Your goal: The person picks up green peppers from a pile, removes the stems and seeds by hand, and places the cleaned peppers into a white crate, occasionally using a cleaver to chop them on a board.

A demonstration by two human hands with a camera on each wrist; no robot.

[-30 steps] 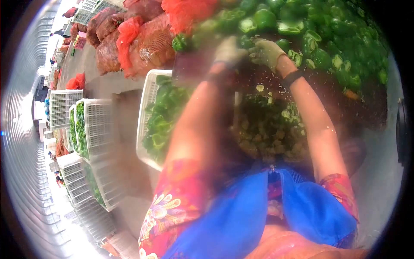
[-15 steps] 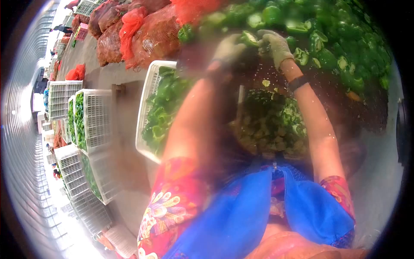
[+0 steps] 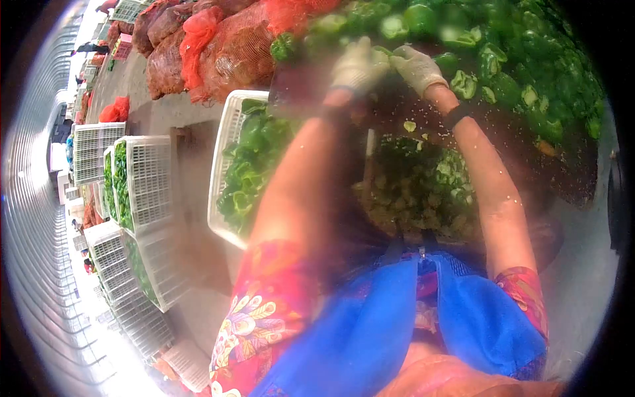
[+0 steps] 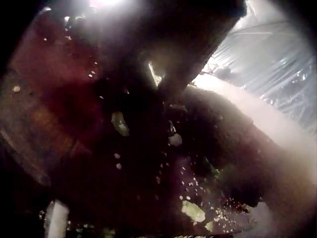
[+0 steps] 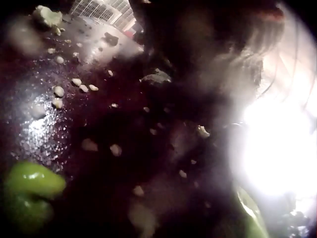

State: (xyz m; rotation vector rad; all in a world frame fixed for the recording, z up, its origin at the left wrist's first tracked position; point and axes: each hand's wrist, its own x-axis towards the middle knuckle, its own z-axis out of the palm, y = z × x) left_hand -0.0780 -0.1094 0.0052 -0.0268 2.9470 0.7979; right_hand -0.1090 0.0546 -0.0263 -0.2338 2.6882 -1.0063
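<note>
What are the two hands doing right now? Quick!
Left hand: too blurred to tell.
Right hand: fingers curled on a green pepper.

Pretty murky shot tbh. Most of it was a dark reddish-brown surface (image 4: 74,129), wet-looking, with pale seeds (image 4: 188,183) sprinkled through the middle. One pale green pepper scrap (image 4: 119,124) sat near centre, a bit toward 9 o'clock, and a second pepper piece (image 4: 193,211) lay down at 5 o'clock. A white blob (image 4: 55,222) showed at 7 o'clock, too blurred to name. Crinkly silvery sheeting (image 4: 277,59) filled 2 o'clock, and a big dark blurry shape (image 4: 188,34) sat at 12 with glare beside it.
</note>
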